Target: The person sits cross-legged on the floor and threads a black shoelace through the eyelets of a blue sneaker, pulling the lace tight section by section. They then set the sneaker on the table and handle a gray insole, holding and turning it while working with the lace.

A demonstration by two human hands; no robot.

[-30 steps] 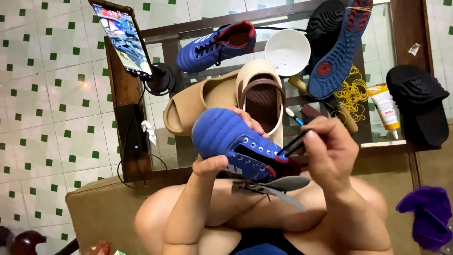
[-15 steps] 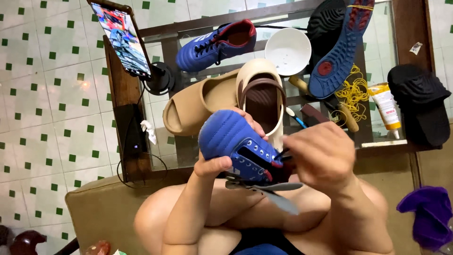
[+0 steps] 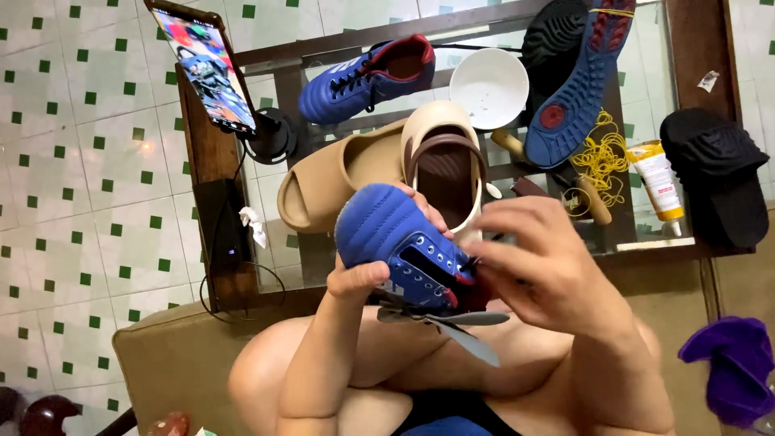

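item: blue shoe (image 3: 408, 254), toe up and tilted, held above our lap in front of the bench (image 3: 242, 64). our left hand (image 3: 367, 278) cups it from below, thumb on the side wall, fingers wrapped round the far side of the toe. our right hand (image 3: 545, 270) sits at the shoe's opening by the eyelets, fingers curled in close; whatever thin thing they pinch is hidden, so we cannot tell. grey sole or insole pieces (image 3: 460, 327) hang loose under the shoe.

on the bench: matching blue shoe (image 3: 367, 77); white bowl (image 3: 488, 85); two tan slippers (image 3: 379, 161); blue-and-black sole (image 3: 577, 81); yellow cord (image 3: 601, 157); tube (image 3: 658, 182); black slipper (image 3: 718, 178); phone on a stand (image 3: 206, 64). purple cloth (image 3: 731, 379) lies at lower right.

handling note, as we judge it: we keep the left grip firm so the upper does not twist, work the right hand in short strokes near the eyelets, and hold the loose sole pieces clear of the fingers.
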